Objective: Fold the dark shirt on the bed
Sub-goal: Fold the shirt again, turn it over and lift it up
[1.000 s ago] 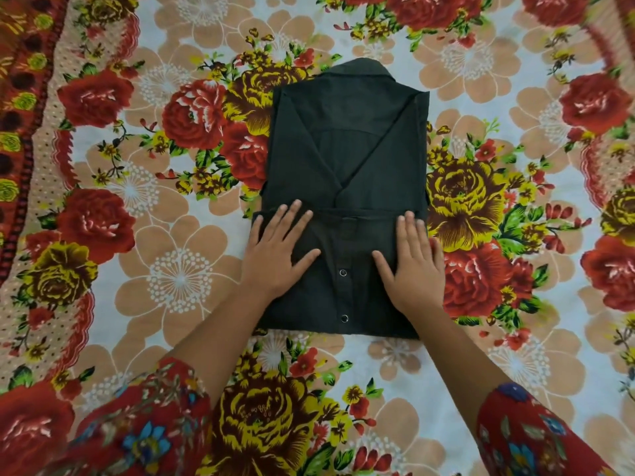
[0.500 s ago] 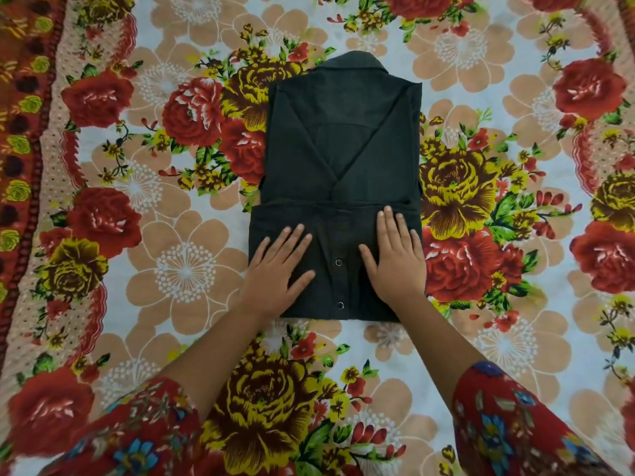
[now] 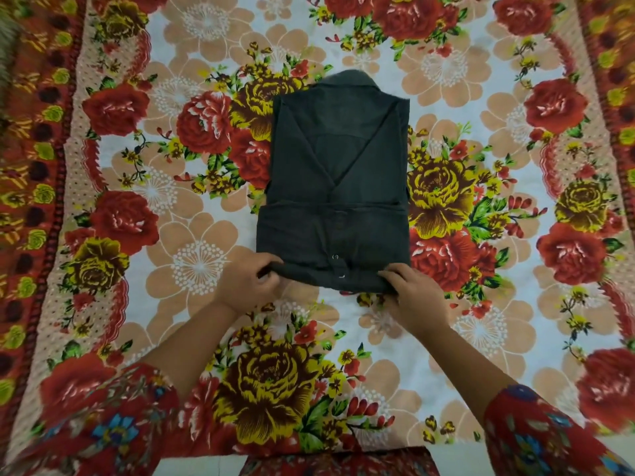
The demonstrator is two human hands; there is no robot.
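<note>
The dark shirt point(image 3: 335, 187) lies folded into a tall rectangle in the middle of the bed, collar at the far end and both sleeves turned in. Its lower part is doubled up, with small buttons showing near the front fold. My left hand point(image 3: 245, 285) grips the near left corner of that fold, fingers curled round the cloth. My right hand point(image 3: 414, 295) pinches the near right corner the same way. The near edge is raised slightly off the bed between my hands.
A floral bedsheet point(image 3: 192, 262) with red and yellow roses covers the bed under and around the shirt. A red patterned border point(image 3: 31, 201) runs down the left and right sides. My forearms in red floral sleeves come in from the bottom.
Both hands were pressing flat on the shirt's lower fold. They have slid back to its near edge and curled round the two near corners, lifting the edge a little.
</note>
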